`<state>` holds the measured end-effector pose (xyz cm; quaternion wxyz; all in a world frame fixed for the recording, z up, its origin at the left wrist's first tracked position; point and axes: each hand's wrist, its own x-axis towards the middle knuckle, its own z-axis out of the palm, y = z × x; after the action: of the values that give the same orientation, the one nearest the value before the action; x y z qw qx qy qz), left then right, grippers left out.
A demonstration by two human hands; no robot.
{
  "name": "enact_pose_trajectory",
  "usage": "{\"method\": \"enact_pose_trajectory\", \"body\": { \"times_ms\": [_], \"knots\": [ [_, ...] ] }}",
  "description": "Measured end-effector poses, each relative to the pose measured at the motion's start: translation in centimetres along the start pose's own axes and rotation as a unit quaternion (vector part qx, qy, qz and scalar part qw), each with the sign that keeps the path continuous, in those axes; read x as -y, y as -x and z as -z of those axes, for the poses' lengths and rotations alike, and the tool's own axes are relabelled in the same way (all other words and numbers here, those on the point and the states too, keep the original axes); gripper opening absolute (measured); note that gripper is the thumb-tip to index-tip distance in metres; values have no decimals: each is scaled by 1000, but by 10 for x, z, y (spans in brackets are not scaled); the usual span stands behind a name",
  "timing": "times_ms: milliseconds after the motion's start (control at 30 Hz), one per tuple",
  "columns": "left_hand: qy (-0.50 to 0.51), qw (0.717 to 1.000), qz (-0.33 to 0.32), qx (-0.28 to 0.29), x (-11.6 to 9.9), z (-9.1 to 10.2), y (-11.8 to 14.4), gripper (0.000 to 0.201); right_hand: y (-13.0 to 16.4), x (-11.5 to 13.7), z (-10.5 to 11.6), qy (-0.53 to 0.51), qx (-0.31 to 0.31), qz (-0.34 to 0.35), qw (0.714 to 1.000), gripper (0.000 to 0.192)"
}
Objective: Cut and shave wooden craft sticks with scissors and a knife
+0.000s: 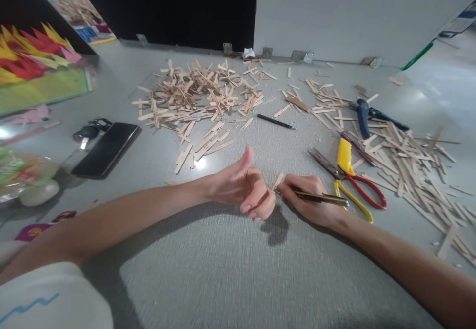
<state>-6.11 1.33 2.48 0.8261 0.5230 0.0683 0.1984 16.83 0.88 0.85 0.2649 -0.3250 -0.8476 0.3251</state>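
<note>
grey textured floor, pale wall, dark panel

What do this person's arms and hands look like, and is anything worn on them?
Both forearms are bare: no sleeves reach the wrists, and no gloves, watch or rings show on the left hand or the right hand. Near the left shoulder, a white garment with a thin blue zigzag line shows at the picture's lower left corner.

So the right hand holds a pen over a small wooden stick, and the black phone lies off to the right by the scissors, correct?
Not quite. The right hand does hold the pen at the stick, but the phone lies on the left, far from the scissors, as the head view shows.
</note>
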Motion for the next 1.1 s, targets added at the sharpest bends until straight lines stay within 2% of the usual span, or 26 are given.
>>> {"method": "enact_pose_trajectory", "body": {
  "times_ms": [167, 333, 533, 667, 833, 1100],
  "knots": [
    [61, 997, 11, -44, 0, -3, 1, 70, 0, -2, -1, 5, -8, -7, 1000, 45],
    [122, 988, -13, -90, 2, -4, 2, 50, 1, -4, -1, -10, -2, 1, 1000, 41],
    [152, 982, -17, -110, 6, -3, 4, 30, 2, -6, -1, -24, 7, -4, 1000, 36],
    [140, 988, -12, -69, 6, -2, 5, 37, 2, -8, -2, -30, 9, 1, 999, 35],
    [140, 990, 27, 2, 4, -9, 5, 74, 3, -6, -3, -10, -4, 5, 1000, 40],
    [114, 990, 68, 57, 0, -23, 6, 90, 2, -4, -3, 0, -12, 16, 1000, 40]
  ]
}}
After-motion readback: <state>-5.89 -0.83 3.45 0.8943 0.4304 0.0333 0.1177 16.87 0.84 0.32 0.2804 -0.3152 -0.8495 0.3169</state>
